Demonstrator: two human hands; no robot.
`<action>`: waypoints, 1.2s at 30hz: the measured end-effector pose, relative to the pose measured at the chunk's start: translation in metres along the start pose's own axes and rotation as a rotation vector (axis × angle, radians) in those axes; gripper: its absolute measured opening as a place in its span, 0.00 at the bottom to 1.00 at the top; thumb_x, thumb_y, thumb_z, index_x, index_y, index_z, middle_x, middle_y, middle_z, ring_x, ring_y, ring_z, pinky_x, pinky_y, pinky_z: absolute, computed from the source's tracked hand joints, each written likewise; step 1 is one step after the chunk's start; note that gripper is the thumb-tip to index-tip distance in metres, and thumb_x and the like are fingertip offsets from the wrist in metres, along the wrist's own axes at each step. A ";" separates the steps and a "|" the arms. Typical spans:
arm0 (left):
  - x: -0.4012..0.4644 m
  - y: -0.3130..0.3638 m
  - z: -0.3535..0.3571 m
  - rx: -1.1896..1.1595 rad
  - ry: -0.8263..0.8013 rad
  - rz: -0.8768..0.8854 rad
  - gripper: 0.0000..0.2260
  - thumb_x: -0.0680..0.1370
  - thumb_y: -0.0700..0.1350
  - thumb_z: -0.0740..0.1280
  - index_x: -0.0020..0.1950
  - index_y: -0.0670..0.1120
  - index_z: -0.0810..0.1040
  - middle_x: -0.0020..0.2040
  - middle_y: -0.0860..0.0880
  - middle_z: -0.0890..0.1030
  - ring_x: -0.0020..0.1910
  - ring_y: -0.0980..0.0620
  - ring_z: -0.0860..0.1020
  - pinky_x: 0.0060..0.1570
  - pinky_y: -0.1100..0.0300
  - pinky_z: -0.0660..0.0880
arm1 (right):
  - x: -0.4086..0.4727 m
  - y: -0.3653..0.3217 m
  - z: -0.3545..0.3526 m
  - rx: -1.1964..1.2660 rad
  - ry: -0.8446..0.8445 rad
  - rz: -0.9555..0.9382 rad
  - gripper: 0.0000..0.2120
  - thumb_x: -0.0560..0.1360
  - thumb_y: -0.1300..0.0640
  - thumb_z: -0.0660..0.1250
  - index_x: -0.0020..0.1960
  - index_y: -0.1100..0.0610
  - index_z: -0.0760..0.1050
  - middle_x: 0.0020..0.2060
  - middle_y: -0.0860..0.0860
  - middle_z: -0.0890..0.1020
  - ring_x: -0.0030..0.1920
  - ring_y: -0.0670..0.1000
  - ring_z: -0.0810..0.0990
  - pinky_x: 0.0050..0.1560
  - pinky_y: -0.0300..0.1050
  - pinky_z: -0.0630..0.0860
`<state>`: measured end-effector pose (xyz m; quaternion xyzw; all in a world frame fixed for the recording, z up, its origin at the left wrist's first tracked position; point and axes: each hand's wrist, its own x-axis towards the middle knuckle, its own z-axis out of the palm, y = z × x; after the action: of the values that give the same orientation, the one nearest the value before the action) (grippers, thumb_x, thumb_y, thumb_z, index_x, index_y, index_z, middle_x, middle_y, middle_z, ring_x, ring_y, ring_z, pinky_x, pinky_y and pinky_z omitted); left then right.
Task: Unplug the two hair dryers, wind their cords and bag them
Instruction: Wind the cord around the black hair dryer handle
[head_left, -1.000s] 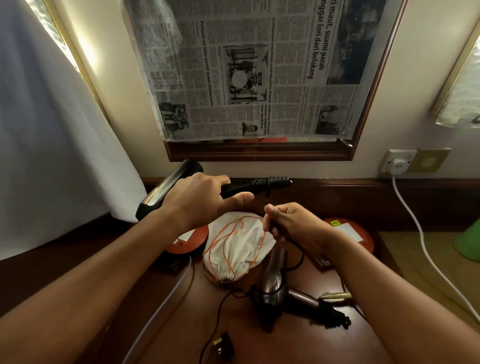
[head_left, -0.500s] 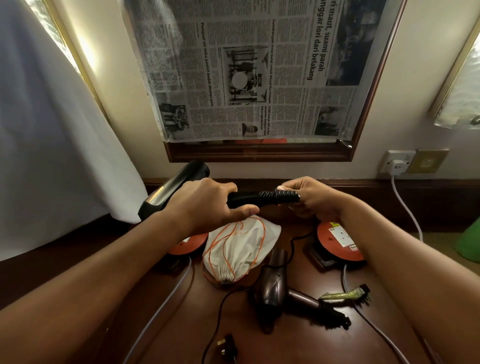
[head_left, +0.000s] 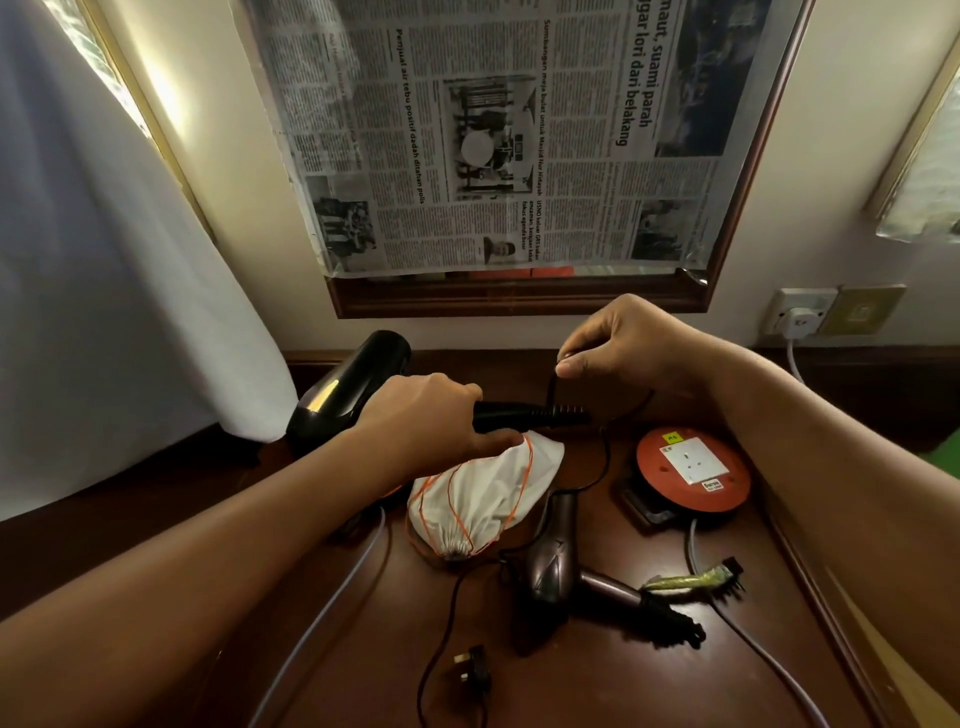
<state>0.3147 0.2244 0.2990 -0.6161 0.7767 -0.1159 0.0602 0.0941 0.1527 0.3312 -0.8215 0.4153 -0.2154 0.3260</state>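
— Item one?
— Black dryer (head_left: 347, 395), held in the air over the table (head_left: 597, 686). Left hand (head_left: 426, 415) wraps its handle, fingers curled tight round it.

— Its cord?
— Cord (head_left: 602, 452), black, pinched between thumb and forefinger of the right hand (head_left: 623, 348), just above the handle's ribbed end. It loops down from there toward the table.

— Item two?
— Brown dryer (head_left: 553, 561), lying flat on the table, nozzle pointing away, handle out to the right. Nobody touches it.

— Its plug?
— One plug (head_left: 472, 673) lies loose near the front edge, on a thin black lead. I cannot tell which dryer it serves.

— Bag?
— White drawstring bag (head_left: 483, 499), orange string, lying beside the brown dryer and under the left hand.

— Sundries?
— Red cable reel (head_left: 693, 475) with a socket face, right of the bag. Comb (head_left: 691, 578), touching the brown dryer's handle. Newspaper (head_left: 498, 135) over the mirror. White plug in the wall socket (head_left: 800, 314).
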 end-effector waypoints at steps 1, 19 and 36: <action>0.002 0.000 0.002 0.002 -0.008 -0.015 0.32 0.70 0.76 0.50 0.50 0.50 0.75 0.32 0.53 0.75 0.29 0.57 0.75 0.30 0.61 0.75 | -0.002 -0.005 0.003 -0.059 0.005 -0.018 0.03 0.71 0.57 0.73 0.44 0.54 0.85 0.39 0.48 0.85 0.41 0.44 0.82 0.43 0.36 0.76; 0.017 -0.013 0.007 -0.208 0.120 -0.177 0.37 0.69 0.77 0.47 0.56 0.50 0.76 0.41 0.51 0.79 0.40 0.51 0.77 0.39 0.53 0.76 | -0.056 0.007 0.098 0.884 0.277 0.172 0.09 0.80 0.63 0.59 0.53 0.58 0.77 0.30 0.50 0.73 0.25 0.45 0.65 0.25 0.38 0.62; 0.007 -0.012 -0.016 -0.292 0.236 -0.078 0.35 0.68 0.78 0.46 0.50 0.52 0.76 0.34 0.54 0.75 0.35 0.53 0.76 0.36 0.56 0.74 | -0.042 0.025 0.107 0.843 0.060 0.121 0.20 0.75 0.44 0.59 0.39 0.60 0.75 0.22 0.51 0.66 0.24 0.48 0.64 0.33 0.40 0.73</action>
<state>0.3210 0.2169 0.3179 -0.6300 0.7626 -0.0757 -0.1260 0.1238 0.2142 0.2353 -0.5841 0.3476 -0.3705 0.6330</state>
